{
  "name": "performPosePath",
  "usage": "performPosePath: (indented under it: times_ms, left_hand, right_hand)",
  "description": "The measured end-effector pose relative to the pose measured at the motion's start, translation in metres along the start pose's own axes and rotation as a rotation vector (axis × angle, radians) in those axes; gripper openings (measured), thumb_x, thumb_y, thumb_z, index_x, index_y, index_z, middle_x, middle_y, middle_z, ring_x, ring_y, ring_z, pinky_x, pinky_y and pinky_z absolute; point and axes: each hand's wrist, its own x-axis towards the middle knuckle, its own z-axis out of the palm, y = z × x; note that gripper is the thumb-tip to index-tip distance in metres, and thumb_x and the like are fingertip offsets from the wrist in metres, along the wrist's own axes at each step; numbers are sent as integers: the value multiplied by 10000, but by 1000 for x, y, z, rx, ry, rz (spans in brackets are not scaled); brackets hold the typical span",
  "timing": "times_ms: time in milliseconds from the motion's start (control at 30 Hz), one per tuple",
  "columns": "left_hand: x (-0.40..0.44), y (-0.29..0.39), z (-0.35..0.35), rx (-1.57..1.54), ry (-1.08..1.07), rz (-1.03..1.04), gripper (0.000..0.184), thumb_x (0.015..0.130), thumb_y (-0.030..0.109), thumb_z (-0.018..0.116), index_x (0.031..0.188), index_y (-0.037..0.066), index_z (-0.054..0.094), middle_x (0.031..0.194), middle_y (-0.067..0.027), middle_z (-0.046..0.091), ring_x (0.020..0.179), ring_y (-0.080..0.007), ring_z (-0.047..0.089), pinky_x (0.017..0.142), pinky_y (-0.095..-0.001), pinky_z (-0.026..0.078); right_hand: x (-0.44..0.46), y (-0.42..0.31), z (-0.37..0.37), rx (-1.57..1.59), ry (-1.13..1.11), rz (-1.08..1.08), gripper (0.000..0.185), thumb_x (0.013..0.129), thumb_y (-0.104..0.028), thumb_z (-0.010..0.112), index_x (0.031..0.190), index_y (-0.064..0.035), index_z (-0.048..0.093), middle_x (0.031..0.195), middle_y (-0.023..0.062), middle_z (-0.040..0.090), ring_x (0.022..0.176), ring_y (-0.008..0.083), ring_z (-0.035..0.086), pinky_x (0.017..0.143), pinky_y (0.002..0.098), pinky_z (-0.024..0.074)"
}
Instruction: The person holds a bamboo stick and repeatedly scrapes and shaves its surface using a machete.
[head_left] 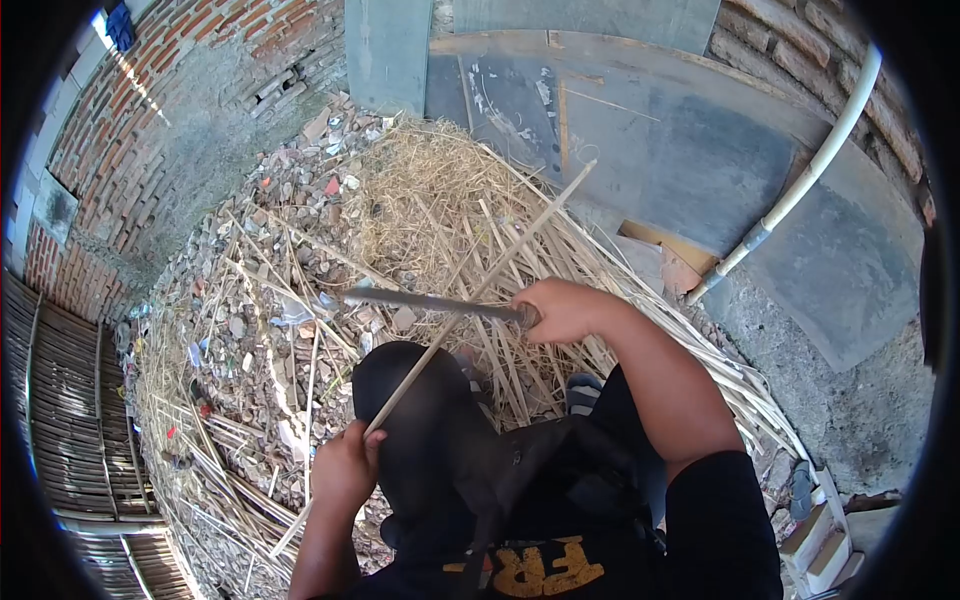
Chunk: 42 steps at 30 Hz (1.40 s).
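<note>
My left hand [345, 465] is closed around a long, thin bamboo strip [530, 235], which slants from the lower left past my black-clad knee [415, 400] up to the right. My right hand [560, 312] grips the handle of a machete [425, 302], its dark blade pointing left. Blade and strip cross near the middle of the view; whether they touch, I cannot tell. Below the crossing, part of a sandalled foot [582, 392] shows among loose bamboo strips [510, 350].
Straw-like shavings [430, 190] and rubble [250, 330] cover the ground ahead and to the left. More strips [690, 345] lie along the right. A brick wall [200, 120], grey panels [660, 140], a pale pipe [800, 190] and a bamboo screen [70, 390] surround the spot.
</note>
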Motion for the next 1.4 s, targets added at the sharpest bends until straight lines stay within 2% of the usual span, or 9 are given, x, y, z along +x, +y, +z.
performPosePath:
  times_ms: [167,300,433,633,767,833,1100,1267,1400]
  left_hand:
    - [-4,1,-11,35,12,-25,313,1030,386,607,1008,73,598,726,-212,680,669,-457,675,596,-562,519]
    - [-2,4,-15,-5,-28,-9,324,1033,390,603,1007,67,598,717,-216,675,668,-468,667,594,-564,511]
    - [3,-9,-2,-86,-15,35,344,1037,397,598,972,59,604,694,-222,662,668,-472,662,598,-563,506]
    - [3,-7,-17,-106,10,30,353,1037,380,609,941,40,611,662,-223,640,655,-469,653,582,-552,489]
    - [9,-11,-11,-274,-34,82,373,1050,362,599,915,14,608,627,-216,610,609,-453,634,553,-512,467]
    - [14,-18,-6,-352,-55,118,396,1060,365,588,893,6,602,601,-202,585,565,-419,608,541,-477,454]
    - [15,-32,-15,-550,-205,-38,416,1025,373,667,868,-3,587,598,-125,585,561,-204,580,565,-374,468]
    - [6,-17,-11,-431,-70,76,417,961,365,733,949,-17,567,641,-130,583,600,-245,588,584,-403,466]
    - [1,-24,-5,-455,-102,39,391,981,338,700,943,-27,567,665,-161,606,602,-277,611,584,-404,466]
  right_hand:
    - [1,56,-45,368,178,463,325,777,-163,684,1060,-3,690,842,165,689,777,288,674,723,421,527]
    - [1,23,-13,87,45,87,332,779,-170,686,1067,-5,694,879,155,701,792,290,679,747,417,530]
    - [2,12,-20,3,-91,50,361,773,-179,697,1088,-2,691,908,177,708,842,297,690,792,415,537]
    - [1,46,-37,145,216,359,368,779,-187,702,1103,-14,684,919,191,718,878,311,715,787,431,544]
    - [-7,4,-15,36,47,68,377,784,-176,699,1116,2,682,888,164,711,847,280,699,771,416,540]
    - [-14,-10,-11,-82,44,-77,374,785,-149,687,1123,11,681,818,133,688,742,217,672,693,389,532]
    - [-11,24,-45,114,245,225,403,803,-172,694,1181,-33,699,926,159,721,899,296,719,801,420,556]
    - [-14,-15,-7,-328,90,-16,327,787,-181,706,1089,-54,700,909,164,710,900,320,707,793,475,552]
    - [0,19,-17,18,107,33,280,767,-163,714,1017,-39,690,868,165,703,869,335,702,779,467,539]
